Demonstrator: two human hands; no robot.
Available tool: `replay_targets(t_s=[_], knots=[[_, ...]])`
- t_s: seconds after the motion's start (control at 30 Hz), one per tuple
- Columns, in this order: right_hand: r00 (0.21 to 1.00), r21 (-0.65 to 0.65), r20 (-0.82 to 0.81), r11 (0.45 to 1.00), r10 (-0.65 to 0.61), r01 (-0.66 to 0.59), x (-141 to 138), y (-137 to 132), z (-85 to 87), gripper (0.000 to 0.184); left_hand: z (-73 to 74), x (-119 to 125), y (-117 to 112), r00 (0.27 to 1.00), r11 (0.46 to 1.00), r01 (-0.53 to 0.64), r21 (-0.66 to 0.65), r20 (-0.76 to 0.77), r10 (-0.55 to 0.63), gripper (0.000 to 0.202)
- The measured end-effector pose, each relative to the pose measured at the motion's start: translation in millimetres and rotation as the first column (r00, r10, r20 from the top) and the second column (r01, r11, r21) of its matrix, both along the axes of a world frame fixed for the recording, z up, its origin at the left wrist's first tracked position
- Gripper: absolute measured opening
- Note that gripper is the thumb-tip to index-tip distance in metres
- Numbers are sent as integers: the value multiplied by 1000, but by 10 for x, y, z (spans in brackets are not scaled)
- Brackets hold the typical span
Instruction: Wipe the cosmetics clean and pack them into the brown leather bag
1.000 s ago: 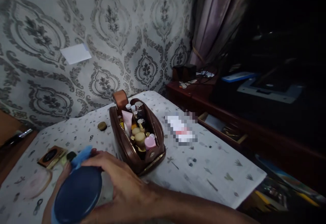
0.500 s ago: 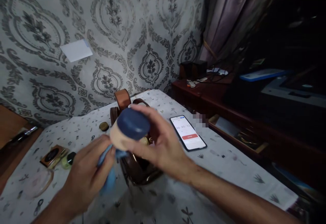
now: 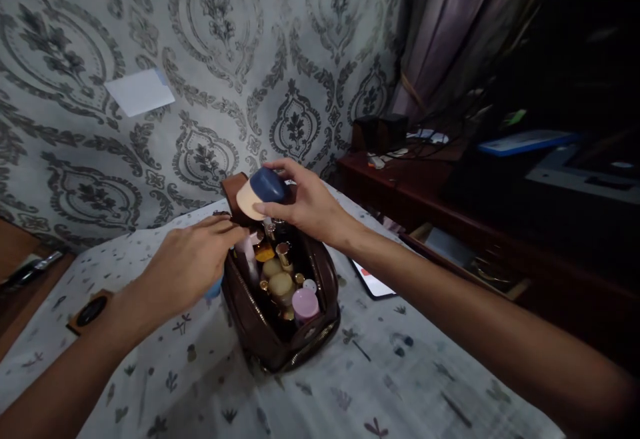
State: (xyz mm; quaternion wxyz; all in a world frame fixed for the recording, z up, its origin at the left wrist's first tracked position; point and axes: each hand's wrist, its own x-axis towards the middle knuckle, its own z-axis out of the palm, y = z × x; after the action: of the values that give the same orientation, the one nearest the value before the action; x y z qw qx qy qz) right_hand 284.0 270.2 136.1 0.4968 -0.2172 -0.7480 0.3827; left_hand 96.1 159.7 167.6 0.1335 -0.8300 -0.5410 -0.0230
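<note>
My right hand (image 3: pixel 311 206) grips a cream-coloured container with a rounded navy lid (image 3: pixel 253 198), tilted above the far end of the bag. Below it stands a brown toiletry bag (image 3: pixel 313 336), unzipped and wide open. Inside are several small bottles and jars, among them a pink-lidded jar (image 3: pixel 305 303) and a gold-capped bottle (image 3: pixel 284 256). My left hand (image 3: pixel 193 262) reaches to the bag's left rim, fingertips over the opening. A piece of blue cloth (image 3: pixel 214 288) shows under its palm; the fingers' underside is hidden.
A phone (image 3: pixel 373 282) lies right of the bag, partly behind my right forearm. On the patterned tablecloth (image 3: pixel 200 386) at left is a square compact with a black oval (image 3: pixel 91 309). A dark red desk (image 3: pixel 400 192) with an open drawer (image 3: pixel 465 262) stands at right.
My right hand has carried the navy-lidded container away from me and up, over the bag. My left hand has parted from the container and moved forward to the bag's rim, the blue cloth moving along.
</note>
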Motion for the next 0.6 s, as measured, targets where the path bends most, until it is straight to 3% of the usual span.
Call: replay_targets(t_s=[0.13, 0.27, 0.33, 0.43, 0.53, 0.6], knots=[[974, 144, 226, 990, -26, -7, -76, 93, 40, 48, -76, -159, -104, 1000, 999, -3, 31, 12, 3, 45], [864, 320, 492, 945, -105, -68, -181, 108, 179, 46, -152, -219, -149, 999, 996, -33, 87, 44, 29, 46], [770, 367, 625, 918, -124, -150, -246, 105, 257, 43, -181, -231, -156, 998, 994, -25, 103, 67, 19, 45], [566, 381, 804, 890, -184, -252, -348, 90, 342, 38, -218, -249, -153, 995, 990, -2, 139, 103, -13, 43], [380, 374, 889, 886, -257, -276, -452, 61, 373, 37, -249, -267, -148, 992, 985, 15, 174, 118, -36, 42], [303, 378, 907, 883, -292, -280, -527, 42, 365, 39, -263, -277, -149, 990, 984, 19, 176, 137, -43, 42]])
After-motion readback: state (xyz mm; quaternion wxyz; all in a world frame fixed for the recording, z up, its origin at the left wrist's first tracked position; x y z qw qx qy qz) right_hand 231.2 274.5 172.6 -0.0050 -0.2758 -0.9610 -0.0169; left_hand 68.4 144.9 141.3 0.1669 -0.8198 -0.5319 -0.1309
